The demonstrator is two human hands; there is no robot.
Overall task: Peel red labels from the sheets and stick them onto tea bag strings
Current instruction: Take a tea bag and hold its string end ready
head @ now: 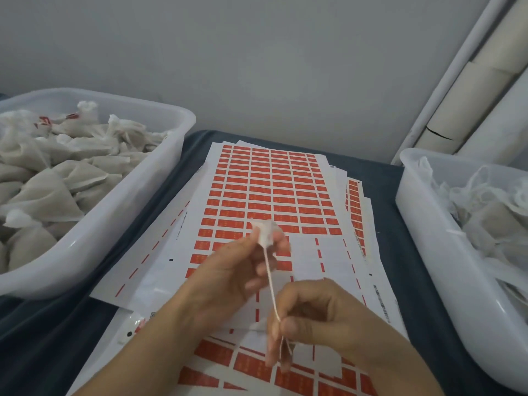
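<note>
Sheets of red labels [268, 190] lie stacked down the middle of the table, with several labels gone from the nearer rows. Above them my left hand [228, 275] pinches the white gathered top of a tea bag [264, 231]. Its pale string [271, 287] runs taut down to my right hand [311, 318], which pinches the string between thumb and fingers. The string's loose end hangs below the right hand's fingers. The bag's body is hidden behind my left hand.
A white tub [137, 207] on the left is heaped with tea bags [57, 172], some bearing red labels. Another white tub [428, 224] on the right holds more bags. A dark cloth [385, 212] covers the table. Cardboard tubes [480, 81] lean at the back right.
</note>
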